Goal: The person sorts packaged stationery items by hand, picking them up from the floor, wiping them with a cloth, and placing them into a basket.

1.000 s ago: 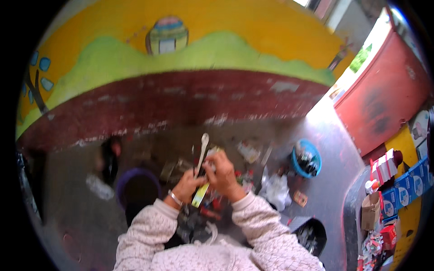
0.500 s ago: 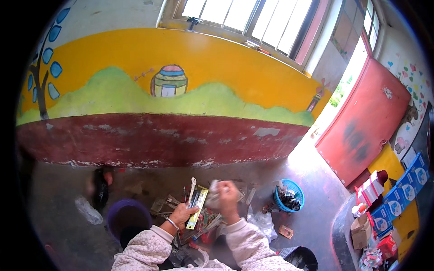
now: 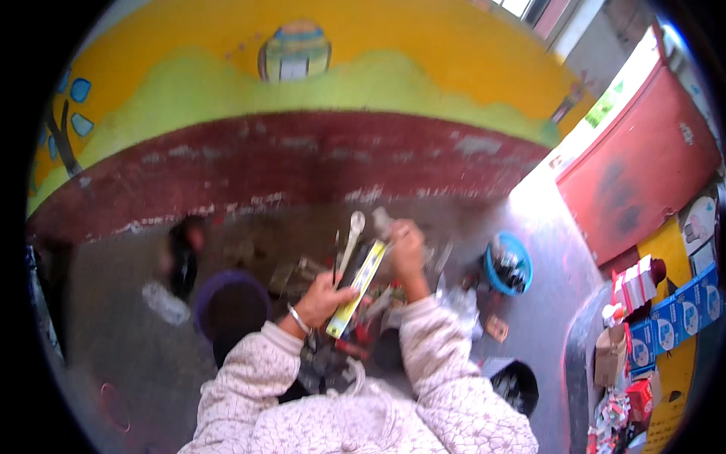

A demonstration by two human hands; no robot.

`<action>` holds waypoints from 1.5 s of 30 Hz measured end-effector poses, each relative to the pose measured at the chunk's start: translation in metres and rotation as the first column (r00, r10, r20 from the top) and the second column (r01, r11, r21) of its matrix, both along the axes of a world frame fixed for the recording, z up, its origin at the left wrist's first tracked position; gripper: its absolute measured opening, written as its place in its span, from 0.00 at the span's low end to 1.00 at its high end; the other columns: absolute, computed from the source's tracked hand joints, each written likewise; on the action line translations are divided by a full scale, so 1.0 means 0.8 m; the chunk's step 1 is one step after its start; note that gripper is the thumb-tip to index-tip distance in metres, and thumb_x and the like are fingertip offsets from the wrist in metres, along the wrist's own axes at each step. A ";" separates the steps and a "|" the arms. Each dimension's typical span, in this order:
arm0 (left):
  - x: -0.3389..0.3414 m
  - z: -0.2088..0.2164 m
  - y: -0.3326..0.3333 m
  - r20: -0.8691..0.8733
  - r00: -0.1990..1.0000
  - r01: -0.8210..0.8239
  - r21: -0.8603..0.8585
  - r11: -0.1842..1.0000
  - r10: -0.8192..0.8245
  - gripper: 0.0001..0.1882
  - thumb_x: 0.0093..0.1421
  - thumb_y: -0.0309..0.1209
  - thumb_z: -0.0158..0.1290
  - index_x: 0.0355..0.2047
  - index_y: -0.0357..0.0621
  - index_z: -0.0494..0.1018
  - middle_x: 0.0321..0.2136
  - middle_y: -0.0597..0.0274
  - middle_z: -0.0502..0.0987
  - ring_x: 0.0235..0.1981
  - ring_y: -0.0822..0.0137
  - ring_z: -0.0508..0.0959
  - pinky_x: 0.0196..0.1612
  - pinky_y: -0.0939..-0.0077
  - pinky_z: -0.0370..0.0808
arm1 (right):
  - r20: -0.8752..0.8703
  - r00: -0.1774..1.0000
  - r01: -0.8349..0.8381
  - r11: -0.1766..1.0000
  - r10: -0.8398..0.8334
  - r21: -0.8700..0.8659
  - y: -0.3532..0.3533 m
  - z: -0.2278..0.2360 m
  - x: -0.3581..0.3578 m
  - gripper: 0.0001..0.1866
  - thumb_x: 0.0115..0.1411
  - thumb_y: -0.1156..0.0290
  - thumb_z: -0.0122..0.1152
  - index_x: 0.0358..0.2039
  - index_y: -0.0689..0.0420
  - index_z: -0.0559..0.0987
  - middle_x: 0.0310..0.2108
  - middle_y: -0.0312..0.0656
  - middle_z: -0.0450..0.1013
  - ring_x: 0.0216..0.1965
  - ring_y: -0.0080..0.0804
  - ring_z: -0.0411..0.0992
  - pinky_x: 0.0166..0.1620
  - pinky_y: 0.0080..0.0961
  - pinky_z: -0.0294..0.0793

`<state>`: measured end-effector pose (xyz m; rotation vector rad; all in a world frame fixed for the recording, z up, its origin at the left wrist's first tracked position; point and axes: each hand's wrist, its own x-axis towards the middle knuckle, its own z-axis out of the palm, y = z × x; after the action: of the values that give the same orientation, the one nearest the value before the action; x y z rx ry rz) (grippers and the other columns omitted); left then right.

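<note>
My left hand [image 3: 324,300], a bracelet on its wrist, is closed round a small bundle. In it are a flat yellow strip [image 3: 355,293], maybe a ruler or narrow pack, a cream stick with a rounded, holed end [image 3: 352,240] and a thin dark pen-like stick [image 3: 336,253]. Just right of these, my right hand [image 3: 407,246] is closed on a crumpled greyish cloth [image 3: 383,222], by the strip's upper end. Whether the cloth touches the strip I cannot tell. Below both hands lies a jumble of small items [image 3: 355,344] on the floor, partly hidden by my arms.
A purple tub [image 3: 203,303] stands at left beside a clear plastic bag [image 3: 166,305]. To the right are a white plastic bag [image 3: 463,309], a small orange box [image 3: 497,328], a blue basket [image 3: 527,261] and a black bin [image 3: 532,386]. Boxes [image 3: 675,312] line the far right.
The view has tipped downward, so the floor and my sleeves show more. My left hand keeps the bundle; the cloth in my right hand has shifted to the strip's upper end.
</note>
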<state>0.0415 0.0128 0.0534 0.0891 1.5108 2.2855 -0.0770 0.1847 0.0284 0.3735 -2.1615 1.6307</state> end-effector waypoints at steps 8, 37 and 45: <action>-0.003 -0.015 -0.006 0.178 0.981 -0.101 0.100 0.990 0.082 0.11 0.57 0.33 0.49 0.37 0.38 0.66 0.23 0.56 0.76 0.18 0.74 0.74 0.21 0.83 0.72 | 0.572 0.713 0.164 0.696 0.406 -0.699 0.030 0.025 0.001 0.17 0.58 0.59 0.52 0.30 0.63 0.74 0.26 0.43 0.72 0.25 0.28 0.70 0.27 0.25 0.70; -0.008 -0.035 0.002 0.126 0.992 -0.024 0.103 0.994 0.011 0.15 0.54 0.27 0.51 0.41 0.33 0.65 0.31 0.49 0.76 0.28 0.65 0.78 0.33 0.74 0.77 | 0.511 0.828 -0.217 0.972 0.233 -0.090 -0.001 0.027 0.043 0.11 0.51 0.68 0.60 0.26 0.65 0.78 0.21 0.39 0.73 0.22 0.18 0.69 0.26 0.16 0.67; -0.008 -0.063 0.019 -0.187 0.974 -0.200 -0.421 0.885 0.131 0.09 0.55 0.22 0.46 0.37 0.31 0.66 0.27 0.55 0.74 0.30 0.67 0.77 0.29 0.75 0.77 | 0.373 0.918 -0.189 0.975 0.134 0.115 -0.020 0.029 0.045 0.13 0.51 0.65 0.60 0.23 0.65 0.77 0.16 0.35 0.71 0.19 0.19 0.67 0.23 0.18 0.65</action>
<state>0.0354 0.0280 0.0033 0.0089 2.1545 2.0365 -0.0408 0.1689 0.0514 0.3216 -2.6006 1.7450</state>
